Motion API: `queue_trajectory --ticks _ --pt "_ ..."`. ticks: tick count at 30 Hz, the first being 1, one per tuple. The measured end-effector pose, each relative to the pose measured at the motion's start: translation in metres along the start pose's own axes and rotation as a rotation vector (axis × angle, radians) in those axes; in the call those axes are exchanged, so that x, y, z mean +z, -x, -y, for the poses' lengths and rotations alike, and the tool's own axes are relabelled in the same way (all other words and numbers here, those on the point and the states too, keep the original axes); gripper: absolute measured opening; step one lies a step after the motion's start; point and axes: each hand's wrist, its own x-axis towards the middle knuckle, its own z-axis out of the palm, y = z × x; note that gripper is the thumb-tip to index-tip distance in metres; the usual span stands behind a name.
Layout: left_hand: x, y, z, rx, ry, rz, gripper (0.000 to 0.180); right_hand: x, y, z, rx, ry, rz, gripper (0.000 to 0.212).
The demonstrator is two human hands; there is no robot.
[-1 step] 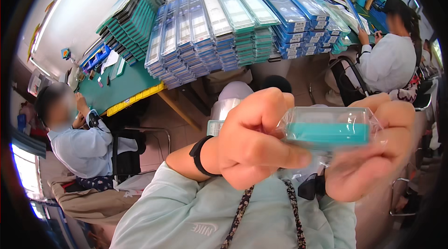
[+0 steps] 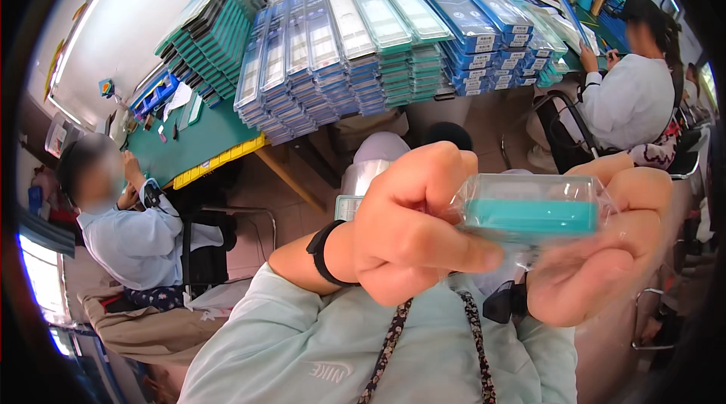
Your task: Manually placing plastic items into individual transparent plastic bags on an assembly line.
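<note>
A small teal case with a transparent cover point(image 2: 533, 215), wrapped in loose clear film, is held up in front of my chest. My left hand point(image 2: 412, 226), below a black wristband, is closed at the case's left end, with thumb and curled index finger pinching the film. At the right end, my right hand point(image 2: 631, 241) curls its fingers and thumb around the gathered film. The right thumb area is slightly blurred. The case lies roughly level between both hands, and its underside is partly hidden by them.
Beyond my hands rise tall stacks of blue and teal flat packages point(image 2: 325, 48). A green-topped table point(image 2: 200, 139) with a yellow edge strip stands at left. One person point(image 2: 132, 222) sits at left, another point(image 2: 631, 94) at far right. A wrapped pale object point(image 2: 378, 158) stands behind my left hand.
</note>
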Motion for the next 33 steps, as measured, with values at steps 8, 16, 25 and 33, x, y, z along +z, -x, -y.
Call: queue_trajectory --ticks 8,16,25,33 --pt "-0.005 0.004 0.015 -0.053 -0.060 0.084 0.018 0.017 0.019 -0.015 0.138 -0.011 -0.214 0.038" --pt "-0.010 -0.002 0.034 -0.060 0.023 0.109 0.011 0.010 0.024 -0.033 0.125 -0.047 -0.206 0.036" --pt "-0.022 -0.010 0.047 0.029 -0.161 0.156 0.010 0.010 0.023 -0.046 0.152 0.102 -0.205 0.036" --pt "-0.022 -0.002 0.045 -0.024 -0.313 0.025 0.021 0.015 0.021 -0.039 0.273 -0.090 -0.277 0.033"
